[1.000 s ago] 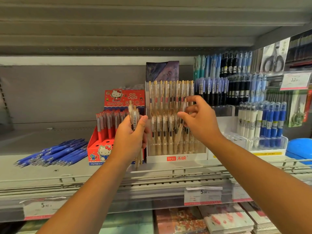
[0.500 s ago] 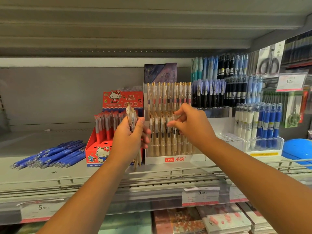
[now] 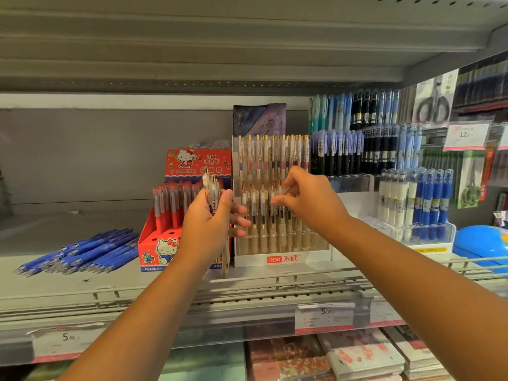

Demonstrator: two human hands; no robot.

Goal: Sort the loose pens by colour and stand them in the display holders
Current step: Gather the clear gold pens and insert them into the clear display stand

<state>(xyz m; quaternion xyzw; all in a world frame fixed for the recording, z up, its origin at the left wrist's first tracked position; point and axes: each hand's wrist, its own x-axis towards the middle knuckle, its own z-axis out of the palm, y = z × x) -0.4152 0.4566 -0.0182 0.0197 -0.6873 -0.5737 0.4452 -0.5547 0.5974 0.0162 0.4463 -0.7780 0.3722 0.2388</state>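
My left hand [image 3: 207, 226] grips a small bunch of clear pens with gold clips [image 3: 211, 189], held upright in front of the red box. Just right of it stands the clear tiered pen holder [image 3: 283, 259] with a white base, full of the same clear gold-clip pens. My right hand [image 3: 312, 202] reaches into its front row, thumb and forefinger pinching the top of one clear pen [image 3: 280, 189] that stands in a slot. A loose pile of blue pens [image 3: 82, 251] lies flat on the shelf at the left.
A red cartoon-cat box [image 3: 160, 250] holds red pens beside the holder. More holders with black, blue and white pens [image 3: 412, 202] fill the right side. A blue rounded object [image 3: 481, 242] sits far right. The shelf's front rail [image 3: 247, 298] carries price tags; notebooks lie on the shelf below.
My right hand has come down from the holder's upper row to its front row, bringing the slanted pen upright into a slot. My left hand and its bunch stayed almost still.
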